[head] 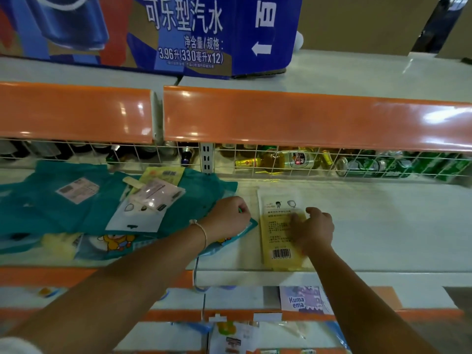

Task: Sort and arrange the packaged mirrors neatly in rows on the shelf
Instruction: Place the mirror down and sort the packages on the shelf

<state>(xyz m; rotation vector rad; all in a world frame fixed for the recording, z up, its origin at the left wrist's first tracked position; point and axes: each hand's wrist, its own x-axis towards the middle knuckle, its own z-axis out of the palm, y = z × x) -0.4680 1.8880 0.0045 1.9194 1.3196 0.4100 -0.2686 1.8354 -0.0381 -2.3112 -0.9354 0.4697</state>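
1. The right hand (315, 229) lies palm down on a yellow packaged mirror (281, 241), its fingers loosely bent and pressing the pack flat rather than wrapped round it.
2. That yellow pack lies flat on the white shelf (383, 226), label and barcode up, its lower end reaching the shelf's front edge and its white header card pointing to the back edge.
3. The left hand (227, 217) has its fingers curled, pinching the right-hand edge of a teal packaged mirror (204, 200); a thin bracelet (201, 229) circles the wrist.
4. The teal pack belongs to a loose, overlapping heap of packs (76, 208) over the left part of the shelf, just beside the yellow pack but apart from it.
5. On top of the heap lie a white-carded pack (138, 215) and a pink one (155, 194), both askew; a pack with a cartoon bear (115, 244) sits near the front edge.
6. Along the back edge runs a wire grid (281, 162), with bottles (275, 159) and green cans (408, 166) behind it.
7. Above, an orange price rail (306, 116) fronts the upper shelf, which carries a blue soda carton (178, 34).
8. Below the front edge, further packs hang, one reading "Kuma" (301, 300).
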